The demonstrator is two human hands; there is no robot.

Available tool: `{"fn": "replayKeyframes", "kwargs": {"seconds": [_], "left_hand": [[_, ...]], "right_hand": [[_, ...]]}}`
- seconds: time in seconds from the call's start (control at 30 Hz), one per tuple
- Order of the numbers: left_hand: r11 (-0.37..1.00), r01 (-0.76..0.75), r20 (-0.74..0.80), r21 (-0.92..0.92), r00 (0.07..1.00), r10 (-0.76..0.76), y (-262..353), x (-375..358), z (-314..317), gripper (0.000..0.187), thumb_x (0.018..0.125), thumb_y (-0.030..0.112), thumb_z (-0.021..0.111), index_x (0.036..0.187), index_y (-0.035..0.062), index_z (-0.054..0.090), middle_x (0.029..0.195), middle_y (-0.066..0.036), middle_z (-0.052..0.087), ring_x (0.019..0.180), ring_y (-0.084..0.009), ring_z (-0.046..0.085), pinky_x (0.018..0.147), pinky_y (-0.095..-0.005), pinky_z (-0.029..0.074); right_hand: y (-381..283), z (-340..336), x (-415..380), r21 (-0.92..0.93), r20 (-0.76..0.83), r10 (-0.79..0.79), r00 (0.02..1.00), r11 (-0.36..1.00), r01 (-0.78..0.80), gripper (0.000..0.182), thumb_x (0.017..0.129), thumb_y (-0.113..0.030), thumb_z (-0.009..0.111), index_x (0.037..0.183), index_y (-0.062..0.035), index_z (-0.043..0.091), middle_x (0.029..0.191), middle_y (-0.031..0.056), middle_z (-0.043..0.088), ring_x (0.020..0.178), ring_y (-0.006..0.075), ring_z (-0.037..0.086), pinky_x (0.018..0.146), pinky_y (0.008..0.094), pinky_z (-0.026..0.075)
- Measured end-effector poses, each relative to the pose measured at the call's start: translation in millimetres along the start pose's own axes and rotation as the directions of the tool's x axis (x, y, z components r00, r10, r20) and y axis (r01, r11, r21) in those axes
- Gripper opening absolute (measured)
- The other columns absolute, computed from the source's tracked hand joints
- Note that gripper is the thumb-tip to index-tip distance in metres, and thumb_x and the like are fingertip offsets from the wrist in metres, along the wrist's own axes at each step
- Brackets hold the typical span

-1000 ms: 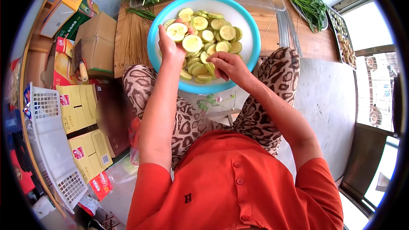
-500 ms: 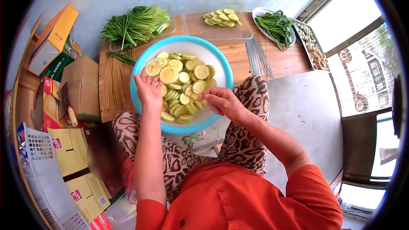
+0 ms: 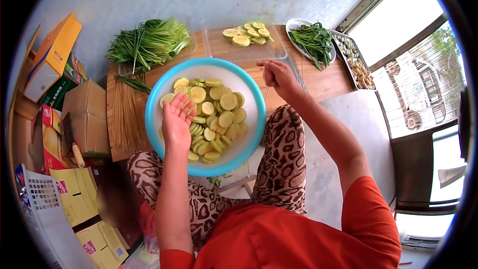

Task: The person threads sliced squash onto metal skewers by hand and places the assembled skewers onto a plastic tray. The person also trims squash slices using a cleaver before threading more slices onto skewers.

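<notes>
A white bowl with a blue rim (image 3: 255, 119) holds many round slices of pale green squash (image 3: 228, 101). My left hand (image 3: 177, 121) is open over its left side, palm up, fingers spread and holding nothing. Beyond the bowl's right rim, my right hand (image 3: 280, 77) is closed in a pinch on a thin skewer, hard to make out against the wood. Two larger slices (image 3: 241, 41) in line with that hand appear to be on the skewer, over a clear plastic tray (image 3: 211, 52). More slices (image 3: 258, 26) lie in the tray.
Green stalks (image 3: 149, 45) lie back left, above a bundle of bamboo skewers (image 3: 124, 117). Leafy greens (image 3: 313, 42) on a white plate and a metal tray (image 3: 369, 88) of food stand back right. Metal skewers (image 3: 295, 72) lie behind my right hand. A knife (image 3: 77, 154) and cardboard boxes (image 3: 89, 114) are left.
My right hand has moved from above the bowl up and right toward the clear tray, and two skewered slices appear to have gone with it. My left hand stays open over the bowl.
</notes>
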State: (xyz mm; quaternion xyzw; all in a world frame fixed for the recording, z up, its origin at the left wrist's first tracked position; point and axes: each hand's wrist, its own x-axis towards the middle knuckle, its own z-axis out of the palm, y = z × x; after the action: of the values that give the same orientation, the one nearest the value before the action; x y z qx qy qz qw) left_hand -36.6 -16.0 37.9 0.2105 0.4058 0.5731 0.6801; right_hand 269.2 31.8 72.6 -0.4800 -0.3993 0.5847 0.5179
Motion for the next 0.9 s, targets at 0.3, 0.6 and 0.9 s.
{"fn": "replayKeyframes", "kwargs": {"seconds": [0.3,0.6,0.9], "left_hand": [[0.998,0.054,0.061,0.029,0.997,-0.056,-5,1,5,0.056,0.099,0.045,0.03,0.129,0.0004,0.045,0.124,-0.011,0.051,0.109,-0.0208,0.051,0.092,-0.0354,0.042],[0.998,0.064,0.076,0.029,0.995,-0.066,-7,3,3,0.051,0.1,0.042,0.031,0.125,0.0008,0.048,0.116,-0.01,0.055,0.105,-0.0201,0.053,0.089,-0.0341,0.043],[0.997,0.072,0.085,0.026,0.994,-0.074,-11,0,5,0.046,0.1,0.039,0.033,0.12,0.0011,0.051,0.111,-0.01,0.057,0.101,-0.0198,0.055,0.088,-0.0335,0.044]], "right_hand": [[4,-45,143,-0.046,-0.235,0.048,0.971,0.997,-0.061,0.02,0.093,-0.014,0.048,0.094,0.0025,0.059,0.056,0.0014,0.045,0.043,0.0106,0.036,0.04,0.0234,0.029],[33,-70,156,-0.203,-0.37,0.124,0.921,0.956,-0.211,0.026,0.09,-0.017,0.053,0.108,0.0021,0.053,0.083,0.0112,0.065,0.048,0.0124,0.051,0.041,0.0238,0.036],[57,-136,32,-0.713,-0.303,-0.083,0.949,0.681,-0.168,0.024,0.083,-0.02,0.055,0.096,-0.0022,0.063,0.078,0.0118,0.067,0.051,0.0163,0.058,0.05,0.0295,0.047]]}}
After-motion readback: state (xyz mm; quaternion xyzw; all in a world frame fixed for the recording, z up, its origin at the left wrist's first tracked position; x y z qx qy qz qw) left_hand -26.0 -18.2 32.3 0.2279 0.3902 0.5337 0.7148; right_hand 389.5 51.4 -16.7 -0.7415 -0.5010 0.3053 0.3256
